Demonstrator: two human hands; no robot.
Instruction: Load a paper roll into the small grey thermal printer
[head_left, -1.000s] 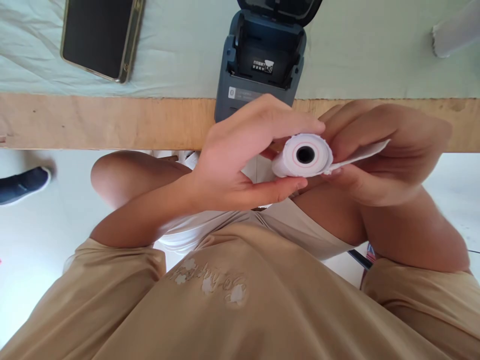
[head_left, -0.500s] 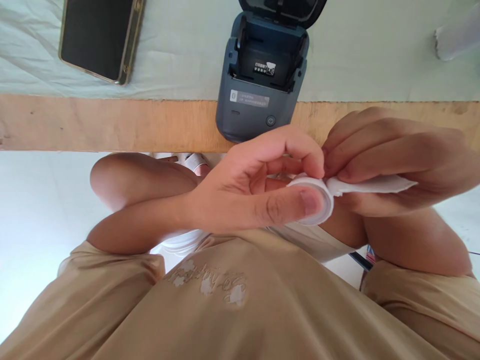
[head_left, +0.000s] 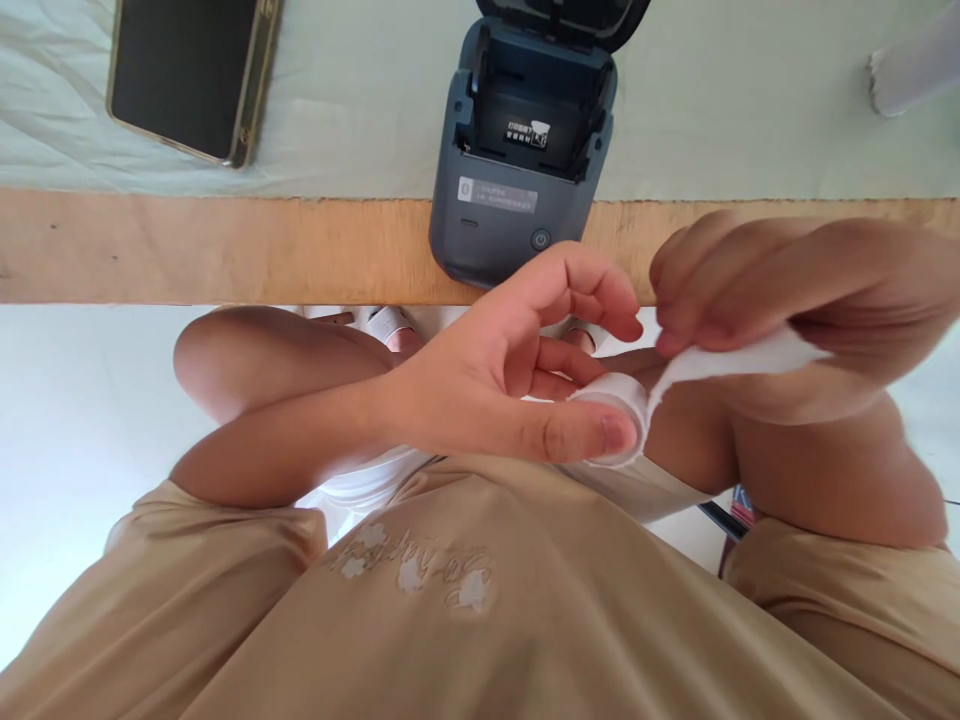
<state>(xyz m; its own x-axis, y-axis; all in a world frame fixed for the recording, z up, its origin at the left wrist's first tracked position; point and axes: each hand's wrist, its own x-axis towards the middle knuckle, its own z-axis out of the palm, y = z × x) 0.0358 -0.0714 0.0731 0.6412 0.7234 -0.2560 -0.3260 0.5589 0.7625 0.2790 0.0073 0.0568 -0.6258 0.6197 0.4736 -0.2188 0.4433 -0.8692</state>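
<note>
While the left hand [head_left: 487,385] holds a white paper roll [head_left: 628,388] between thumb and fingers and the right hand [head_left: 810,290] pinches its loose strip [head_left: 739,360], a sharp tug could tear it.

Clock face centred on view. Bluetooth printer [head_left: 499,180] at 12, on worktop [head_left: 225,245], straddling cloth [head_left: 360,90] and bare near edge; lid [head_left: 562,15] at printer's 12 end. Smartphone [head_left: 180,75] at 10–11, cylinder [head_left: 919,65] at 2, both on cloth. Paper roll [head_left: 628,392] at 4, before worktop, in left grip [head_left: 487,370]; paper strip [head_left: 739,360] from roll's 2 o'clock side into right grip [head_left: 795,275].
</note>
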